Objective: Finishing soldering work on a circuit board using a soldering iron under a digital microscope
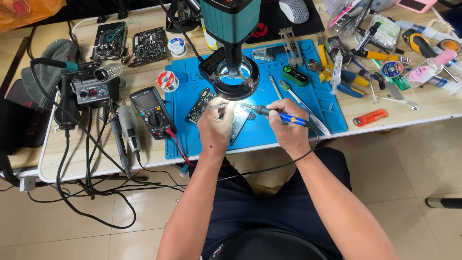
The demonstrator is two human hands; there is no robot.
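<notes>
Both hands grip tools (left (215,126) tweezers (219,107), right (285,126) soldering iron (279,114)) over circuit board (202,104).

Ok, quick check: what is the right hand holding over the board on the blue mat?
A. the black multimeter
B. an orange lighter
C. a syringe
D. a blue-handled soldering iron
D: the right hand holds a blue-handled soldering iron, tip toward the circuit board on the blue mat; the orange lighter, multimeter and syringe lie untouched.

Matt blue rubbery-looking mat (288,132), glossy plastic soldering iron (284,116) handle, seemingly metal tweezers (217,107), pale smooth tabletop (423,108).
</notes>
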